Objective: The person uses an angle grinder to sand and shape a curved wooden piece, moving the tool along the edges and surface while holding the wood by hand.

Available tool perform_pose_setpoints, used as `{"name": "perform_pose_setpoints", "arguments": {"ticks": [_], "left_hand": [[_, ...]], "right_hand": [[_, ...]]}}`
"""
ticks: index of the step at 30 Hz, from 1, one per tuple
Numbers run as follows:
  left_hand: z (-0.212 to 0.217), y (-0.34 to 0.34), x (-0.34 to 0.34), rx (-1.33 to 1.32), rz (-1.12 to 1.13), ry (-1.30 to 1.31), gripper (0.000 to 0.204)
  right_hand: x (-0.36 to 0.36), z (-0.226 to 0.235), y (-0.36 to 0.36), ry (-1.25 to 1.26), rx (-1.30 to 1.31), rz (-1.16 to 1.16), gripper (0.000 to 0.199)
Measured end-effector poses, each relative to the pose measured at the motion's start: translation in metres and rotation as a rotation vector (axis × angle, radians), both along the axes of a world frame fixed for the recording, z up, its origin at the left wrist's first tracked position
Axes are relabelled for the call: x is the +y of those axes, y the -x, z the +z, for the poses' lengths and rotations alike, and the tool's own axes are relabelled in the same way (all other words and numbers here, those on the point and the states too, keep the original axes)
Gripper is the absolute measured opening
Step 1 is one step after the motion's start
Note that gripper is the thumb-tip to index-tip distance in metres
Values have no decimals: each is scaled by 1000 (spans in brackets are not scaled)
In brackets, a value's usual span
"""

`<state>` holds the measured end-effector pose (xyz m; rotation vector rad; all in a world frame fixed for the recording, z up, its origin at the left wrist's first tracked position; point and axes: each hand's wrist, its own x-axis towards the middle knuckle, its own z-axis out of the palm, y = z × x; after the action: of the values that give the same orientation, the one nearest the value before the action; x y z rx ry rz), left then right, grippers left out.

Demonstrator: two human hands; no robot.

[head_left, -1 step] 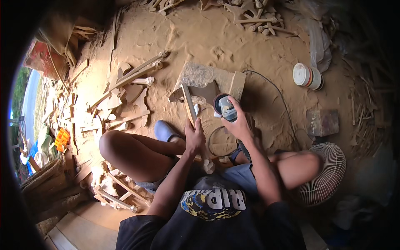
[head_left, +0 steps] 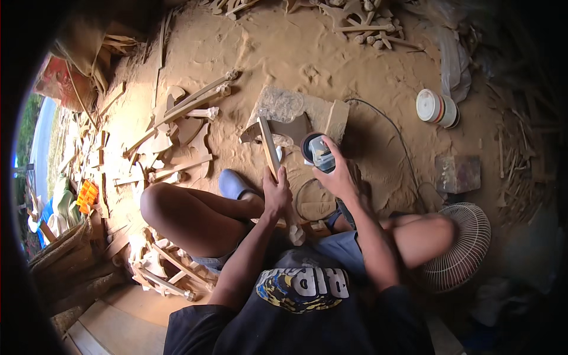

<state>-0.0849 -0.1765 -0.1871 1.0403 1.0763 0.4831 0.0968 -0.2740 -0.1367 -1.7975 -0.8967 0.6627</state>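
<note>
My left hand is wrapped around a long squared wooden leg. Its carved, knobbed end points toward my lap, and the plain end slants away over a stone block. A dark, curved flat piece lies against the block, partly behind the leg. In my right hand is a power sander with a round dark pad. The pad is to the right of the leg and apart from it. The fingers of both hands are closed.
Carved wooden pieces lie piled on the dusty ground at left, with more at the far side. A cable curves to the right of the block. At right are a white tub, a squarish block and a fan.
</note>
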Motion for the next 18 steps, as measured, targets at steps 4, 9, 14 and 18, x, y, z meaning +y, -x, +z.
{"name": "perform_pose_setpoints", "arguments": {"ticks": [4,9,14,18], "left_hand": [[-6,0,0,34,-8,-59,22],[-18,4,4,68,-1,-167,20],[-5,-3,1,69,-11,-65,24],[-11,0,4,89,-40,-181,30]], "right_hand": [[10,9,8,195,-88,59,82],[21,31,17,333,-166,94,83],[14,6,19,255,-231,17,83],[10,10,26,364,-196,18,82]]}}
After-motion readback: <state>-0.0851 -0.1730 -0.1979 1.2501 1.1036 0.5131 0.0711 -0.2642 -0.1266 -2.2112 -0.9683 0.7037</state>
